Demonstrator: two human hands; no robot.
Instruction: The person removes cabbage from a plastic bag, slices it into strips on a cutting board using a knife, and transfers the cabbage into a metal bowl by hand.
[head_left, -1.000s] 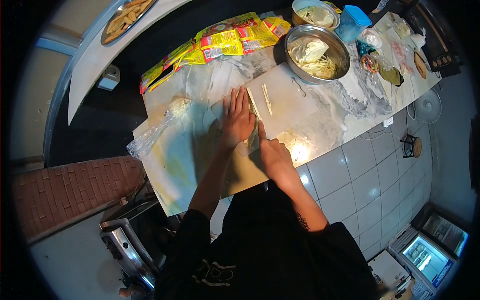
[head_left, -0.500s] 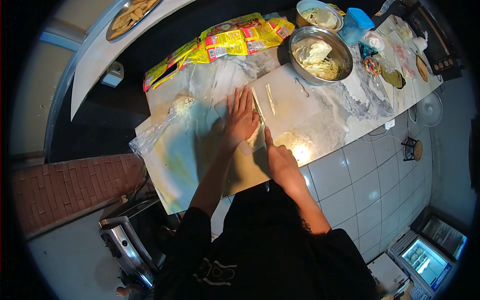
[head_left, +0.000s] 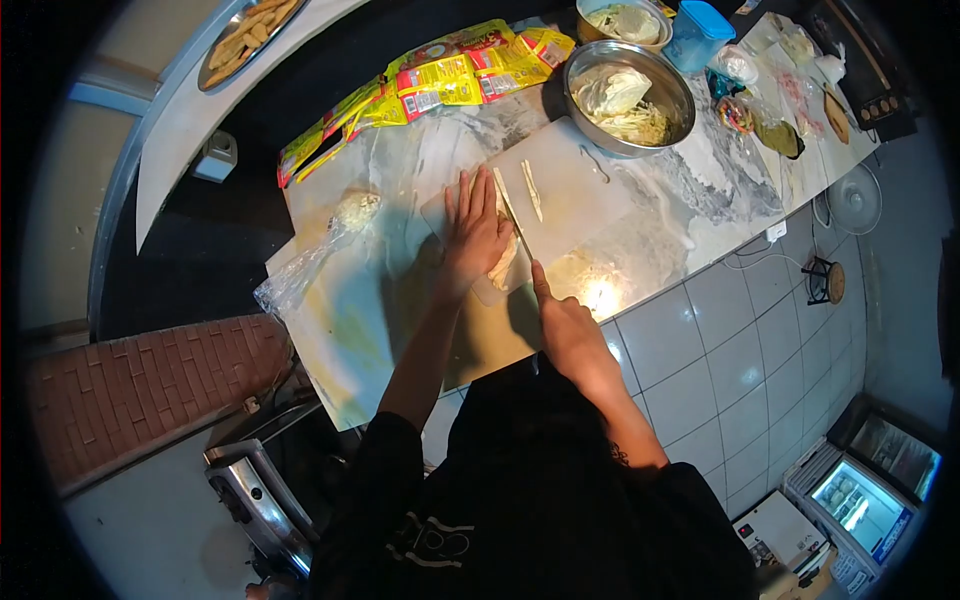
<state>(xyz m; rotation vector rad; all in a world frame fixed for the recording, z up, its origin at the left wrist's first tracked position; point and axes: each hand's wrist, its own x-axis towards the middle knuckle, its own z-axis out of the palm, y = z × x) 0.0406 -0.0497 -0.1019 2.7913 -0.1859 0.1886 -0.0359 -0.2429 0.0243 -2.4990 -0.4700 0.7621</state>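
My left hand (head_left: pixel 476 232) lies flat, fingers stretched out, on a pale, flat piece of food (head_left: pixel 503 268) whose kind I cannot make out. Beneath it is a whitish cutting board (head_left: pixel 575 205). In my right hand (head_left: pixel 572 335) is a knife (head_left: pixel 521 235), its handle wrapped by the fingers and the index finger extended along it. The thin blade rests along the food's right edge, close beside my left fingers. Several narrow pale strips (head_left: pixel 532 192) lie on the board to the right of the blade.
A steel bowl (head_left: pixel 680 95) of cut cabbage stands behind the board, with another bowl (head_left: pixel 664 25) and a blue container (head_left: pixel 702 38) beyond. Yellow-red packets (head_left: pixel 440 82) line the back edge. Clear plastic wrap (head_left: pixel 300 275) lies left; a stove (head_left: pixel 255 500) is at lower left.
My right hand has drawn the knife slightly back towards me along the food. More of the food's near end shows. My left hand stays pressed flat, and the whole view has shifted a little.
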